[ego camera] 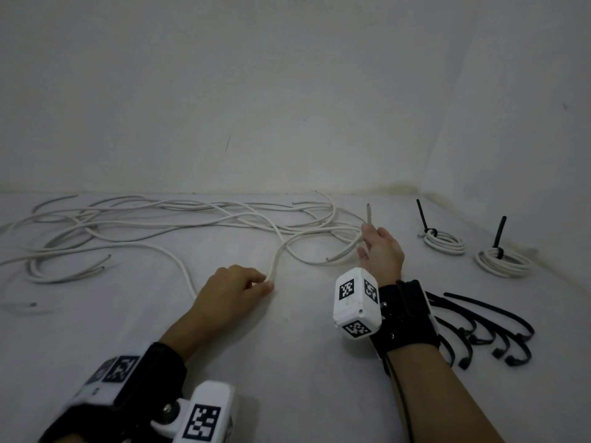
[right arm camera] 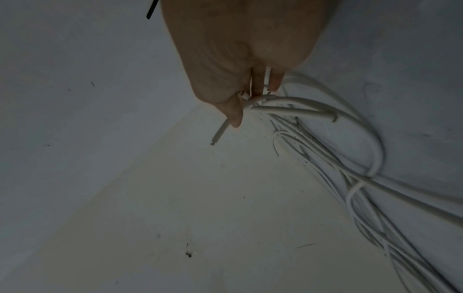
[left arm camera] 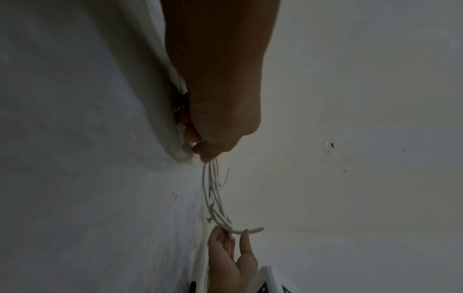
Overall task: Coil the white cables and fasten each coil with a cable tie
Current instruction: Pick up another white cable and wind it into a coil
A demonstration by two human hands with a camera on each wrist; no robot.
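Observation:
A loose tangle of white cables (ego camera: 153,219) sprawls across the white surface along the back wall. My left hand (ego camera: 267,282) lies near the middle front and pinches one strand of white cable (ego camera: 277,251) between thumb and curled fingers. That strand loops right to my right hand (ego camera: 365,241), which grips it near its cut end (ego camera: 368,212); the end sticks upward. In the left wrist view the left hand (left arm camera: 203,154) holds the strands (left arm camera: 209,188). In the right wrist view the right hand (right arm camera: 246,99) holds the cable end (right arm camera: 220,131) beside the looped cables (right arm camera: 350,170).
Two finished white coils (ego camera: 445,242) (ego camera: 502,262), each with an upright black tie, sit at the far right. Several loose black cable ties (ego camera: 479,330) lie right of my right wrist. A wall corner (ego camera: 422,187) closes the back right.

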